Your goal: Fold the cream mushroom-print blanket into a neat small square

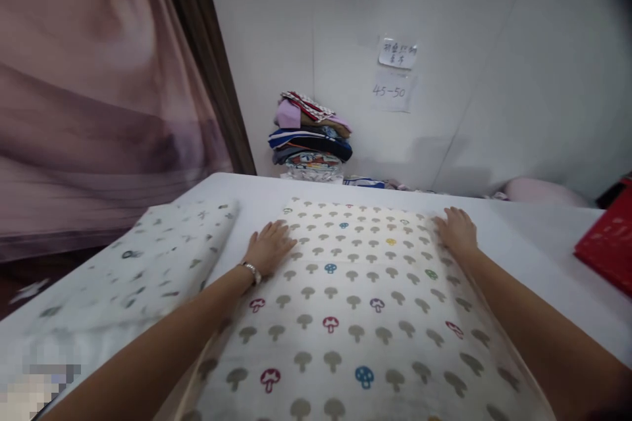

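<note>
A cream cloth printed with grey and coloured mushrooms (pixel 353 283) lies spread over the white table, its near end running out of the bottom of the view. On its left edge rests my left hand (pixel 269 248), fingers stretched out, a bracelet (pixel 251 272) round the wrist. At the far right corner of the cloth, my right hand (pixel 457 230) touches the edge with its fingers extended. Left of my left arm lies another pale cloth with a scattered dark print (pixel 162 256), partly hidden by that arm.
The white table (pixel 523 237) reaches back towards a grey wall with two paper notes (pixel 396 72). Folded fabrics (pixel 312 131) are stacked behind its far edge. A red object (pixel 609 237) sits at the right, and a pinkish curtain (pixel 99 92) hangs at the left.
</note>
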`<state>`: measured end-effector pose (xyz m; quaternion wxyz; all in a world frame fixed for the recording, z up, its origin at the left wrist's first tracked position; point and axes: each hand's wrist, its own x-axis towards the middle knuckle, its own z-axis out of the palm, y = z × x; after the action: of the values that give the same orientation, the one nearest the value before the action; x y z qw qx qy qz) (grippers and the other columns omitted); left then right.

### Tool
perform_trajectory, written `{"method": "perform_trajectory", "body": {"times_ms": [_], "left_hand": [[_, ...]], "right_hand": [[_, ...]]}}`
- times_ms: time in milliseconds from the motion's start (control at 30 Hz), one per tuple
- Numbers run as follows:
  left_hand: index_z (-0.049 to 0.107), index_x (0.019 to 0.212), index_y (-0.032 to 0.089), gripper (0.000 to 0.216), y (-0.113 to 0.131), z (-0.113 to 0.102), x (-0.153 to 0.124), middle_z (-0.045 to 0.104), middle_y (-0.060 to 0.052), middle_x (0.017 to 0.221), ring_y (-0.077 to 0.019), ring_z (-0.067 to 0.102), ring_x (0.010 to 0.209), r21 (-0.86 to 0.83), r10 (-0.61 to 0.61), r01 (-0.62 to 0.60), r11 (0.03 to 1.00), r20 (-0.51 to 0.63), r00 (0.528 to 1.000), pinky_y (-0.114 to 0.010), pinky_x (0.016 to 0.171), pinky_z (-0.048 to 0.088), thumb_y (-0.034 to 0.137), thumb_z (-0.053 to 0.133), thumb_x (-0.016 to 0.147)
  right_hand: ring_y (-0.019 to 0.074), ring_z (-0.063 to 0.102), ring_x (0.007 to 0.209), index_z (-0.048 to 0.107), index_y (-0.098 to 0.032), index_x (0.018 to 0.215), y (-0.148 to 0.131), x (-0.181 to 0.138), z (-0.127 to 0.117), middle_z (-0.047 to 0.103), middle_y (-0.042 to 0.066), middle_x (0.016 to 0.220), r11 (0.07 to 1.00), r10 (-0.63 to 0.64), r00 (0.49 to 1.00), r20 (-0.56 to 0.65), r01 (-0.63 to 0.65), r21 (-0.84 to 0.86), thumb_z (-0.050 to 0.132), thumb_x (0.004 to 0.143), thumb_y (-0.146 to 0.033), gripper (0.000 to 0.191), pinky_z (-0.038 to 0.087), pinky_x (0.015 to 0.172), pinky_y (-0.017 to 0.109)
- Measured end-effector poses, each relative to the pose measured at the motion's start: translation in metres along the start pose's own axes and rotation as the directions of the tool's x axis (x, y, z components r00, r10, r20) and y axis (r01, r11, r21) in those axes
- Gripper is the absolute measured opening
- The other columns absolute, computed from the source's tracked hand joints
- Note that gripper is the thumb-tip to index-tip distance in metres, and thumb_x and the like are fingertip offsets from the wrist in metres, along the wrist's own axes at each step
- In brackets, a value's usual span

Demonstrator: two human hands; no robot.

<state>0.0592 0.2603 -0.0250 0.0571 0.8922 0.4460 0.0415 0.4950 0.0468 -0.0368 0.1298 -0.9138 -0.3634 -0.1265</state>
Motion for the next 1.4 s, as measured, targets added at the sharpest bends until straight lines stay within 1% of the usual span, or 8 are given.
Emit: {"method": "perform_trajectory", "body": {"times_ms": [133,300,533,700,800,933,1167,1400], "left_hand": [[0.035,0.136,0.025,0.060,0.007,-0.003,0.016,0.023,-0.006,0.149,-0.0256,0.015,0.138,0.019,0.060,-0.059,0.998,-0.066,0.996,-0.053,0.108,0.013,0.058,0.028,0.086],[0.029,0.140,0.026,0.071,0.003,0.014,0.033,0.015,-0.004,0.151,-0.0278,0.012,0.138,-0.014,-0.002,0.003,1.000,0.066,0.998,-0.056,0.107,0.013,0.066,0.024,0.082],[0.031,0.139,0.026,0.065,0.000,-0.004,0.038,0.021,-0.006,0.150,-0.0271,0.018,0.137,-0.143,-0.040,0.056,0.988,0.115,0.993,-0.051,0.107,0.019,0.062,0.023,0.084],[0.030,0.139,0.027,0.065,-0.005,-0.012,-0.022,0.020,-0.003,0.150,-0.0240,0.012,0.138,-0.138,0.121,-0.113,0.984,0.051,0.991,-0.047,0.110,0.012,0.062,0.026,0.084],[0.032,0.138,0.029,0.065,-0.007,-0.003,-0.063,0.021,-0.003,0.150,-0.0237,0.012,0.138,-0.070,0.256,-0.251,0.965,0.067,0.964,-0.048,0.111,0.007,0.063,0.029,0.083],[0.035,0.137,0.024,0.061,0.000,-0.011,-0.081,0.022,-0.006,0.149,-0.0237,0.016,0.138,-0.053,0.139,-0.132,0.990,0.158,0.978,-0.048,0.109,0.014,0.057,0.032,0.086],[0.040,0.134,0.026,0.058,-0.007,-0.031,-0.148,0.028,-0.004,0.147,-0.0239,0.019,0.137,-0.154,0.282,-0.278,0.948,0.001,0.960,-0.048,0.110,0.017,0.058,0.030,0.087],[0.060,0.111,0.022,0.038,0.017,-0.011,-0.251,0.060,-0.007,0.118,-0.0205,0.050,0.114,-0.240,0.479,-0.542,0.805,-0.276,0.833,-0.039,0.100,0.037,0.046,0.049,0.084]], "right_hand": [[0.0287,0.019,0.134,0.042,-0.014,0.130,-0.012,-0.014,0.009,0.031,0.012,0.144,0.972,-0.225,0.970,0.094,0.231,-0.048,0.023,0.089,-0.050,0.058,0.022,0.104,0.051],[0.0315,0.029,0.128,0.049,-0.017,0.121,-0.013,-0.011,0.015,0.036,0.013,0.140,0.988,-0.135,0.941,0.311,0.153,-0.033,0.019,0.086,-0.059,0.062,0.029,0.097,0.057],[0.0307,0.019,0.135,0.038,-0.014,0.134,-0.016,-0.047,-0.006,0.028,0.014,0.145,0.981,-0.161,0.957,0.240,0.182,-0.068,0.018,0.088,-0.054,0.064,0.021,0.103,0.057],[0.0263,0.014,0.137,0.030,-0.019,0.140,-0.002,-0.127,-0.018,0.025,0.008,0.148,0.890,-0.434,0.874,0.218,0.454,-0.049,0.019,0.089,-0.053,0.062,0.018,0.108,0.050],[0.0256,0.019,0.136,0.031,-0.021,0.140,0.003,-0.149,-0.020,0.029,0.007,0.146,0.897,-0.418,0.861,0.289,0.441,-0.019,0.020,0.088,-0.056,0.063,0.022,0.107,0.049],[0.0256,0.020,0.135,0.034,-0.019,0.138,-0.007,-0.157,-0.040,0.028,0.010,0.146,0.924,-0.353,0.874,0.333,0.382,-0.023,0.020,0.089,-0.053,0.061,0.022,0.106,0.050],[0.0237,0.019,0.136,0.033,-0.023,0.139,0.017,-0.217,-0.080,0.026,0.005,0.148,0.897,-0.425,0.837,0.345,0.441,0.034,0.024,0.090,-0.053,0.058,0.021,0.107,0.048],[0.0261,0.038,0.126,0.052,-0.022,0.125,0.025,-0.266,-0.119,0.046,0.007,0.135,0.917,-0.302,0.949,0.094,0.262,0.300,0.036,0.088,-0.047,0.048,0.041,0.096,0.041]]}}
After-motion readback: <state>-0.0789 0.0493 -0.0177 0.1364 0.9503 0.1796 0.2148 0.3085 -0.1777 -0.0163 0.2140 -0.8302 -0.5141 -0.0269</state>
